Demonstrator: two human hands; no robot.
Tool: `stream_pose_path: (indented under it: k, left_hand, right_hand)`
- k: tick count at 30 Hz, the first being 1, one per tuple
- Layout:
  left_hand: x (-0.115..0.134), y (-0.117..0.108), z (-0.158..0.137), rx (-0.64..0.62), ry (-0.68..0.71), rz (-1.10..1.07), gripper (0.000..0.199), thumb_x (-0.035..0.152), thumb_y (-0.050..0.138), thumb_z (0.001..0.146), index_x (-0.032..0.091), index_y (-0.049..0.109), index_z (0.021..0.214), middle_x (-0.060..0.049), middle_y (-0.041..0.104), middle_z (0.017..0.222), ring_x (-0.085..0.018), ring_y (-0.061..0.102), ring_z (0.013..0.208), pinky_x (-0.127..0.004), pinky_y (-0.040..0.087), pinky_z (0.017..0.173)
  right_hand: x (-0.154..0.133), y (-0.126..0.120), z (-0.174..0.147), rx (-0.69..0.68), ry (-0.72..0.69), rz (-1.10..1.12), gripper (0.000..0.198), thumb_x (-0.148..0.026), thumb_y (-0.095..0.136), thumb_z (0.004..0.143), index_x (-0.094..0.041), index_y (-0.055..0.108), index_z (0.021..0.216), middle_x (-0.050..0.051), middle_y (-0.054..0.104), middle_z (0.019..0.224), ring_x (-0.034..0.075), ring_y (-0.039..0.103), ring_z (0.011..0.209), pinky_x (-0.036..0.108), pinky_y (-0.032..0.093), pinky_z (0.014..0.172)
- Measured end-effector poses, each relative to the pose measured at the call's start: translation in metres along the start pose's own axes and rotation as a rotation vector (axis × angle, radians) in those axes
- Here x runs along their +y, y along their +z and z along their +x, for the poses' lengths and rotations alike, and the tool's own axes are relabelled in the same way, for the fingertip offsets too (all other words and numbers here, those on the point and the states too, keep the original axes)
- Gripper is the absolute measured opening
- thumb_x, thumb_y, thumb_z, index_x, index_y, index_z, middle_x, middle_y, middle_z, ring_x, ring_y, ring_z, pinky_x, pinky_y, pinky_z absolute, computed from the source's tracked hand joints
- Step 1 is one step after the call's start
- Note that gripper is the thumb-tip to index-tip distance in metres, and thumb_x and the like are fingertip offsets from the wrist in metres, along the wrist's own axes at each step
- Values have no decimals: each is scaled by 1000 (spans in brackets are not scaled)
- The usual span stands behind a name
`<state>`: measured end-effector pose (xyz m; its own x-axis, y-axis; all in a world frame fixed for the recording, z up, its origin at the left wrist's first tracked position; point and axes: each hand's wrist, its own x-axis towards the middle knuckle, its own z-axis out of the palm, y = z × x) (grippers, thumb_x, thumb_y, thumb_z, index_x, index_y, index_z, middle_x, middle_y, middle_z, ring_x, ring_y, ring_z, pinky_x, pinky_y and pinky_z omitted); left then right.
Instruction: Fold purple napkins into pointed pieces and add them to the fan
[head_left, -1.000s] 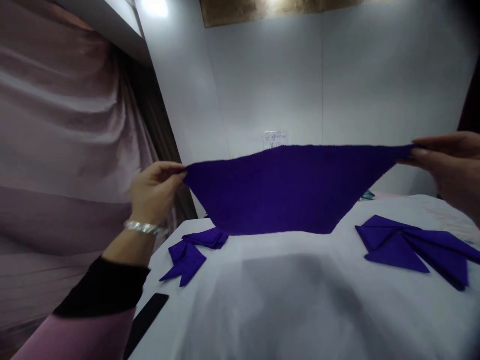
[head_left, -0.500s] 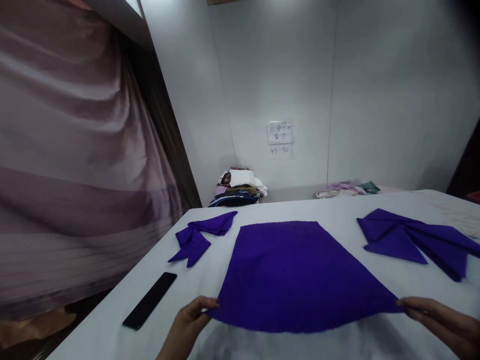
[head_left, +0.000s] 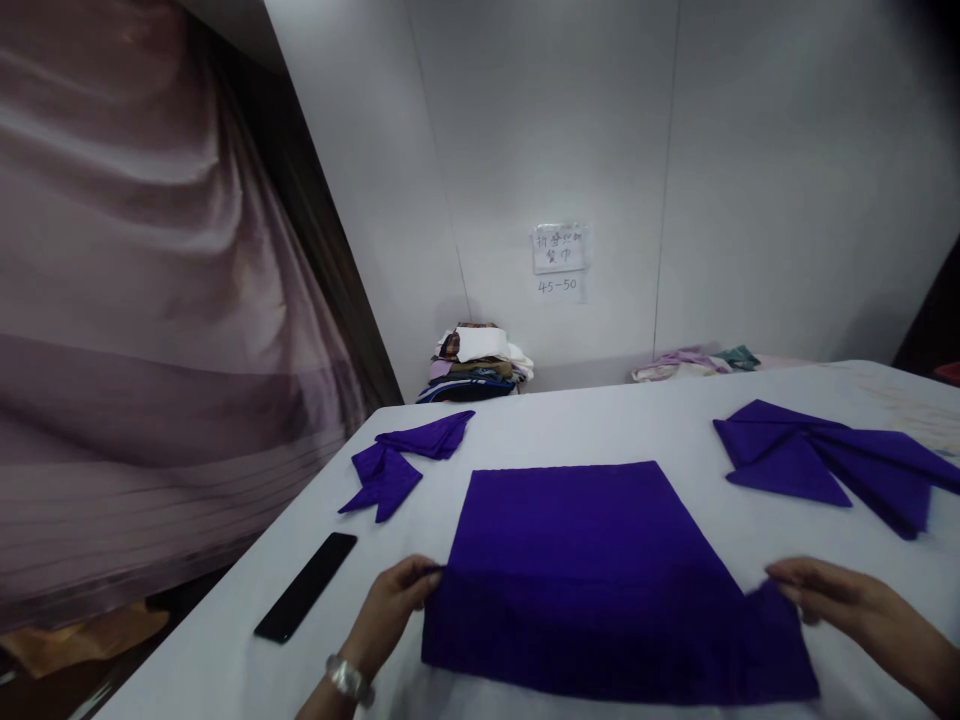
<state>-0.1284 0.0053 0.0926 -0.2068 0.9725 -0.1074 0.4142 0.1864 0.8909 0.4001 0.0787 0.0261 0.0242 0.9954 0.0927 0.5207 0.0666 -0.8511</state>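
Note:
A purple cloth napkin (head_left: 577, 560) lies spread on the white table in front of me, its near part darker and hanging toward the table's front. My left hand (head_left: 397, 595), with a silver watch on the wrist, pinches the napkin's left edge. At the right, my right hand (head_left: 832, 590) grips the napkin's right edge between thumb and fingers, pulling up a small peak of cloth. Two other purple cloths lie apart from it: a folded one (head_left: 390, 465) at the back left and a larger folded one (head_left: 817, 455) at the back right.
A black phone-like slab (head_left: 307, 588) lies on the white table (head_left: 570, 425) at the left. Behind the table stand a stack of folded clothes (head_left: 476, 362) and a low heap of cloth (head_left: 686, 363). A paper sign (head_left: 559, 250) hangs on the wall; a pink curtain (head_left: 150, 330) drapes at left.
The napkin has come down and nearer to me. Both hands have shifted from its near corners to grips farther up its side edges. My left wrist with the watch has come into view.

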Motion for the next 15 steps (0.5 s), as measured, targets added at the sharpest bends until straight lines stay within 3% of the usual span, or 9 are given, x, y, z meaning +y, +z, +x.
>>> stream_pose_path:
  k: [2, 5, 8, 15]
  left_hand:
    - [-3, 6, 34, 40, 3, -14, 29, 46, 60, 63, 18, 64, 71, 2, 59, 62, -13, 52, 60, -25, 42, 58]
    - [-11, 19, 90, 141, -43, 45, 22, 38, 59, 63, 16, 62, 67, 2, 59, 58, -12, 54, 58, -24, 44, 57]
    - [-18, 32, 138, 186, -70, 100, 13, 29, 58, 65, 16, 62, 63, 3, 58, 54, -12, 55, 55, -23, 44, 54]
    - [-24, 51, 194, 270, -52, 235, 12, 21, 57, 71, 17, 66, 64, 0, 67, 62, -15, 63, 67, -24, 47, 63]
  right_hand:
    - [-19, 9, 33, -100, 37, 86, 35, -51, 64, 58, -24, 72, 79, 6, 68, 72, 23, 61, 61, 33, 53, 54]
    - [-26, 29, 85, -69, 39, 130, 33, -44, 62, 57, -20, 70, 79, 5, 67, 69, 21, 60, 62, 30, 49, 52]
    - [-16, 51, 127, -29, 68, 85, 30, -37, 57, 56, -18, 68, 77, 5, 68, 70, 21, 59, 61, 30, 46, 50]
    - [10, 81, 175, 40, -8, -54, 21, -30, 53, 60, -19, 66, 74, 4, 69, 71, 22, 63, 71, 32, 46, 66]
